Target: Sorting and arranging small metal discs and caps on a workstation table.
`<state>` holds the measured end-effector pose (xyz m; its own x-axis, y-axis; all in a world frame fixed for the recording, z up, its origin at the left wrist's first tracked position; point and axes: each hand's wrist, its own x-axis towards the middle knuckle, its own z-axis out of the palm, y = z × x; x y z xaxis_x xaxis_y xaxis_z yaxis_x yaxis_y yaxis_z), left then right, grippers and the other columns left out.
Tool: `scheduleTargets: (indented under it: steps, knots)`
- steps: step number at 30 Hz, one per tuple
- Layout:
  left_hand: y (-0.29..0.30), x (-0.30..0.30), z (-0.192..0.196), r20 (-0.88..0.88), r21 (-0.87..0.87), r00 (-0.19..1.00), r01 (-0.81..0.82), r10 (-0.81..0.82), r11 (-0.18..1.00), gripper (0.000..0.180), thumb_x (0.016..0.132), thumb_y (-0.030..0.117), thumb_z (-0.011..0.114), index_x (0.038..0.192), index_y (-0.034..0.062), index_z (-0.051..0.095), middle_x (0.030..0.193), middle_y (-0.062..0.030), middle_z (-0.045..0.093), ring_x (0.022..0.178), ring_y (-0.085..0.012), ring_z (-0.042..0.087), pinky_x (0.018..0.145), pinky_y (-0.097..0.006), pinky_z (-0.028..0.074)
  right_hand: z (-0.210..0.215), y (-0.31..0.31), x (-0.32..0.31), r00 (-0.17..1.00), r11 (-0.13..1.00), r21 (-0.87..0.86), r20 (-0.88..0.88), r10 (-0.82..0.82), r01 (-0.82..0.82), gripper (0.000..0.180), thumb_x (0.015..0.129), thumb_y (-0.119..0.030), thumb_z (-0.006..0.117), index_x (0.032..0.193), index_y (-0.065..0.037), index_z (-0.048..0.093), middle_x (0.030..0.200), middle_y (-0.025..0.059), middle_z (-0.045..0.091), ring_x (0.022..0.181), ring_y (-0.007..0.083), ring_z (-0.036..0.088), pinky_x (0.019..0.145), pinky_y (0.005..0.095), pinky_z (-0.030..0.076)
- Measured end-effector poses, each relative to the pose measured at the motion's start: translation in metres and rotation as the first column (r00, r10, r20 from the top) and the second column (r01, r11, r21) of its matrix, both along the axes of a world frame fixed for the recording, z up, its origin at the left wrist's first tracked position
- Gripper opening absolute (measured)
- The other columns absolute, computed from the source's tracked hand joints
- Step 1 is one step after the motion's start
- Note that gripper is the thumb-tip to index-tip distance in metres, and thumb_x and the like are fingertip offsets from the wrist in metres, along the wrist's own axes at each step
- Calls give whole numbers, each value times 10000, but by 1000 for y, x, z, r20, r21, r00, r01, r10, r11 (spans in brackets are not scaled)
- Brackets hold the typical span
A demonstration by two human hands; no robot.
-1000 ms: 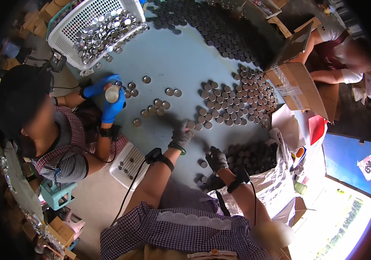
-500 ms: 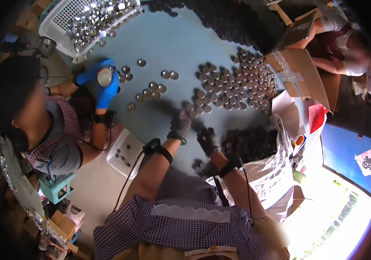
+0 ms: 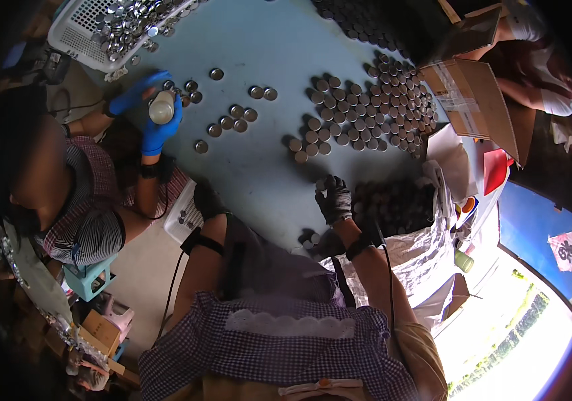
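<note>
Compared with a second ago, the left hand (image 3: pixel 207 200) has been drawn back from the scattered tins to the near left edge of the pale blue table (image 3: pixel 259 127), where it now lies low beside the white tray (image 3: pixel 182 215); whether its fingers are spread or closed cannot be told, since the glove is dark and blurred. The right hand (image 3: pixel 334 198) has been brought a little further out over the table and is held over a small round tin (image 3: pixel 321 185), with the gloved fingers curled together about it, though a firm grip cannot be confirmed. A large cluster of round metal tins (image 3: pixel 366 107) is laid out beyond it toward the far right, a dark heap of tins (image 3: pixel 393 207) is piled just right of the hand, and a few more tins (image 3: pixel 309 238) lie near the wrist. By this withdrawal, the work appears to have been left to the right hand alone. On the far left, a co-worker's blue-gloved hands (image 3: pixel 155 113) are closed round a pale lidded jar (image 3: pixel 161 107), near a white basket (image 3: pixel 85 40) of shiny lids.
</note>
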<state>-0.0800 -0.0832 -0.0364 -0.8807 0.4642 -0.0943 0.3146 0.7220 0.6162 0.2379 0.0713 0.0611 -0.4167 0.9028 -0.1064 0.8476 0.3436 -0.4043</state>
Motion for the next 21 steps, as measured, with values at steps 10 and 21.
scheduleTargets:
  steps: [10,21]
  knots:
    - [4,-2,27,858,-66,237,-830,455,555,404,924,417,388,751,73,510,646,-42,508,499,-148,477,444,-273,393,0,9,-2,984,980,-88,8,179,-178,261,684,-165,654,914,-64,585,902,157,556,861,350,540,720,428,460]
    - [13,-2,-17,976,-147,-116,-976,186,159,275,870,289,525,936,29,581,898,-90,597,793,-200,576,696,-313,476,35,77,-106,972,957,-209,-162,172,-204,191,733,-143,597,900,-79,530,929,141,553,875,333,541,730,434,450]
